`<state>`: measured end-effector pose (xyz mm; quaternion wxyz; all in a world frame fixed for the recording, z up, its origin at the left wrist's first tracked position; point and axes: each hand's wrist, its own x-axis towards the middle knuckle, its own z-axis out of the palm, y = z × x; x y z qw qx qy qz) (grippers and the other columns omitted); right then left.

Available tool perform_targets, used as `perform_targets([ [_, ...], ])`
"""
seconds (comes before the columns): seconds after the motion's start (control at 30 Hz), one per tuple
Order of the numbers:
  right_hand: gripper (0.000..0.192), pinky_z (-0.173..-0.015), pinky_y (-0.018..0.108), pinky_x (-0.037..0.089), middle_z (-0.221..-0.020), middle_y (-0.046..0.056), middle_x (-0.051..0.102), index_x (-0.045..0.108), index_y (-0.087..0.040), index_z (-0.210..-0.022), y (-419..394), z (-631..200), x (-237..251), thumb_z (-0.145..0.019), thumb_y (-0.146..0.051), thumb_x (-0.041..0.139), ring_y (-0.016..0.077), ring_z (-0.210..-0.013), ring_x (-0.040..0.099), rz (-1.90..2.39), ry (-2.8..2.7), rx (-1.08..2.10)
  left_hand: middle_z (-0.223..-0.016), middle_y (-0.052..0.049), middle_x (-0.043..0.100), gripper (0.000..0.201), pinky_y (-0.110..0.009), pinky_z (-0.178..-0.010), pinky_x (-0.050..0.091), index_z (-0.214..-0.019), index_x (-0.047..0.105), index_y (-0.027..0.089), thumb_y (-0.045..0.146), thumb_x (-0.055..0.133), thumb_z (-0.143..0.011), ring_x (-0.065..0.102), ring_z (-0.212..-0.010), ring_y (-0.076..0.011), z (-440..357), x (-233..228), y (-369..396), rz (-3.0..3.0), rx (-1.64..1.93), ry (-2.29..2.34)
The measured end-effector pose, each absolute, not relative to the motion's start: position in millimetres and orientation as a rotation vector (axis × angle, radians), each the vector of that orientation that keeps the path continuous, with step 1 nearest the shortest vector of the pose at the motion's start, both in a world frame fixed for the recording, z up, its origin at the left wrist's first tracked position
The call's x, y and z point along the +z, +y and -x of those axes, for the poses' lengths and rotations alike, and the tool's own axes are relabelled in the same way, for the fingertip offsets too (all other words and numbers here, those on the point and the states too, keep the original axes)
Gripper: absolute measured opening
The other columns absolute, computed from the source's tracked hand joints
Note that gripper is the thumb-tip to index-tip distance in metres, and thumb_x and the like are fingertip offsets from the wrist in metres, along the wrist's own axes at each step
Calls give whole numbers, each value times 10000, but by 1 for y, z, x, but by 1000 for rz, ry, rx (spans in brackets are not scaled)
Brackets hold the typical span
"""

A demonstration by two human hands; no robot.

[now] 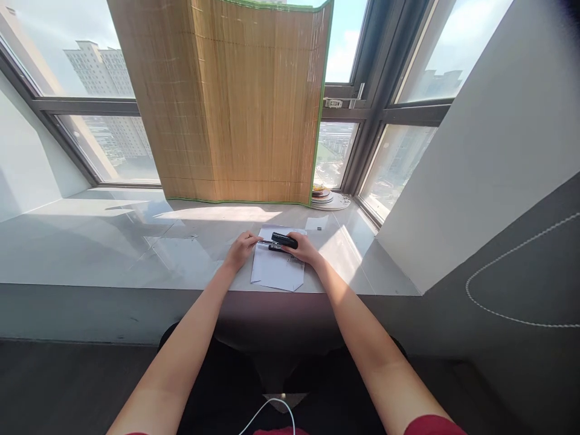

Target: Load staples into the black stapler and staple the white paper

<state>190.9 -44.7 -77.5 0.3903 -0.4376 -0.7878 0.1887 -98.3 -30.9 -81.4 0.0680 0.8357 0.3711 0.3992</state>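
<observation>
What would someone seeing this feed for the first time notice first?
Probably the tall bamboo screen standing upright against the window at the back of the sill, lit by the sun. Next, both hands meeting at the sill's front edge: the right hand grips a black stapler over a white sheet of paper, while the left hand touches the stapler's front end. A stack of plates sits right of the screen.
</observation>
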Motion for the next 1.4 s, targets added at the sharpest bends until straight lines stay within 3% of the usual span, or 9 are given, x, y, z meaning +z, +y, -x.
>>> perform_targets([
  [0.2,208,-814,338,442,-957,52,686,661,-230,-969,-45,-190,-81,-887,-407,731,229,-905,598,1071,-2040,372,-1013,-65,660,320,-337,-835,558,-1156,784,278,184,507,-1029,659,-950,-207,97,-83,-30,-2536,1266,1084],
  [0.6,225,-781,318,434,-908,30,679,677,-216,-955,-51,-192,-76,-855,-399,759,208,-845,607,970,-2009,471,-1033,-61,797,234,-389,-901,574,-1031,793,238,266,561,-1020,731,-957,-236,99,-84,-30,-2471,1306,1130],
  [0.73,230,-780,313,426,-901,25,678,677,-214,-940,-51,-193,-76,-848,-410,754,204,-845,603,987,-2038,487,-1010,-59,787,239,-371,-881,572,-1015,796,248,294,562,-1020,723,-959,-228,98,-81,-33,-2466,1307,1090],
  [0.9,236,-767,308,418,-896,24,685,683,-211,-946,-50,-193,-78,-845,-414,747,204,-844,603,1010,-2052,499,-1027,-70,728,292,-348,-855,556,-1190,751,240,323,507,-1053,694,-929,-208,97,-78,-33,-2431,1350,1120],
  [1.1,236,-757,306,416,-879,20,683,680,-212,-939,-52,-194,-76,-842,-416,747,203,-832,602,1021,-2049,506,-1017,-75,673,272,-355,-878,537,-1057,714,228,331,463,-1071,651,-983,-222,95,-78,-33,-2484,1270,1144],
  [1.27,231,-769,305,421,-897,24,688,680,-212,-946,-51,-194,-77,-837,-404,750,204,-840,608,1029,-2054,487,-987,-65,698,283,-348,-833,522,-1107,657,223,332,397,-1091,651,-899,-215,94,-80,-34,-2427,1201,1234],
  [1.4,232,-770,305,421,-897,26,687,678,-211,-954,-50,-194,-79,-845,-404,747,205,-837,615,1016,-2058,470,-1054,-79,683,284,-354,-881,521,-1110,664,219,319,399,-1088,651,-995,-224,94,-80,-33,-2467,1187,1161],
])
